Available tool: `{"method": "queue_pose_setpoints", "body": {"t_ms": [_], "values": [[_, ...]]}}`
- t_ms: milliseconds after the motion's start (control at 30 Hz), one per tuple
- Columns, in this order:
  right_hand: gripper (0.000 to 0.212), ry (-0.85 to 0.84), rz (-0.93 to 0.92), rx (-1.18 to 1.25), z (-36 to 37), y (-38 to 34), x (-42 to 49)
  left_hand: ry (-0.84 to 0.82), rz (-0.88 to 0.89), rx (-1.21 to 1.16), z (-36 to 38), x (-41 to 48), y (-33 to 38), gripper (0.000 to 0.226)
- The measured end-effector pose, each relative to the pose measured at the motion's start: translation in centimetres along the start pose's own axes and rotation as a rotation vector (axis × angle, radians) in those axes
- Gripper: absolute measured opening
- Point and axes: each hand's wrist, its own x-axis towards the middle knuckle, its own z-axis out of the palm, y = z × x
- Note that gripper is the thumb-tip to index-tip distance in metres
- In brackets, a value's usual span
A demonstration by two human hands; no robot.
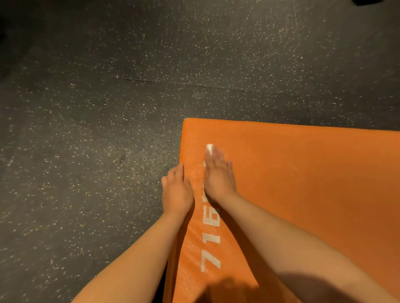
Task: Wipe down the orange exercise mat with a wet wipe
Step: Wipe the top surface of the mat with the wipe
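Dark rubber gym floor, flecked all over with pale specks, fills the left and upper parts of the head view; a faint seam crosses it. At the top right corner a black object is cut off by the frame and cannot be identified.

An orange exercise mat lies flat on this floor and takes up the lower right. One corner points away from the person, up and slightly left of centre. From that corner the left edge runs back toward the person, and the far edge runs off to the right. The right side and the near end are out of frame, so its long axis cannot be told. White print runs along the left edge, reading "716" from near to far (digits lying on their sides); further characters are hidden under the right arm and hand.

Both bare forearms reach forward from the bottom. The left hand rests on the mat's left edge, fingers relaxed and pointing forward, closed round nothing that shows. The right hand, motion-blurred, lies flat on the mat just beside it, fingers straight and together, pressing down on a white wet wipe. Only a small end of the wipe pokes out past the fingertips, near the far left corner. A soft shadow darkens the mat's near end.
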Motion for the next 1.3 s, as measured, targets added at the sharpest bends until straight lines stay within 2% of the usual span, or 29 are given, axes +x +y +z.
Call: {"method": "queue_pose_setpoints", "body": {"t_ms": [100, 167, 233, 333, 367, 500, 567, 733, 767, 867, 933, 1000, 1100, 1133, 1233, 1300], "values": [[0.057, -0.125, -0.341, -0.040, 1.0, -1.6, -0.8, 0.010, -0.016, -0.022, -0.1, 1.0, -0.1, 0.047], [0.056, -0.143, -0.422, -0.097, 0.6, -0.8, 0.0, 0.004, -0.019, -0.011, 0.0, 0.9, -0.1, 0.046], [0.060, -0.078, -0.321, -0.137, -0.1, 0.4, 1.1, 0.000, -0.010, 0.031, 0.1, 0.6, -0.2, 0.047], [0.066, 0.001, -0.019, -0.085, -0.9, 0.9, 2.0, -0.015, -0.009, 0.040, 0.2, 0.7, -0.3, 0.048], [0.067, -0.010, -0.007, -0.072, -0.8, 0.3, 1.7, -0.017, -0.010, 0.036, 0.1, 0.7, -0.3, 0.048], [0.056, -0.144, -0.287, -0.042, 0.4, -2.1, -0.5, -0.004, -0.081, -0.049, -0.2, 1.2, 0.3, 0.043], [0.053, -0.133, -0.332, -0.092, 0.0, -1.4, 0.2, -0.003, -0.110, -0.077, -0.3, 1.8, 0.7, 0.043], [0.054, -0.015, -0.020, -0.073, -1.6, 0.3, 2.7, -0.047, -0.092, 0.004, -0.2, 2.7, 0.9, 0.050], [0.055, -0.023, -0.044, -0.047, -1.3, -0.3, 2.6, -0.048, -0.098, 0.002, -0.2, 2.9, 0.9, 0.049], [0.054, -0.117, -0.287, 0.019, -0.3, -1.9, 2.1, -0.018, -0.118, -0.074, -0.1, 3.7, 1.1, 0.042], [0.054, -0.117, -0.386, -0.037, -0.5, -1.0, 2.9, 0.003, -0.094, -0.098, 0.0, 4.2, 1.3, 0.041], [0.055, -0.052, -0.330, -0.098, -1.3, 0.4, 4.6, -0.001, -0.054, -0.062, 0.1, 4.5, 1.3, 0.048], [0.054, 0.040, -0.051, -0.061, -2.3, 0.9, 6.4, 0.001, -0.053, -0.029, 0.0, 5.2, 1.4, 0.052], [0.054, 0.037, -0.052, -0.038, -2.2, 0.3, 6.6, 0.002, -0.055, -0.018, 0.0, 5.6, 1.4, 0.051], [0.055, -0.087, -0.280, -0.007, -1.4, -1.8, 6.3, -0.028, -0.075, -0.010, -0.4, 7.0, 1.6, 0.049], [0.053, -0.109, -0.372, -0.058, -1.8, -1.6, 7.1, -0.050, -0.068, -0.034, -0.4, 7.7, 1.8, 0.050]]}}
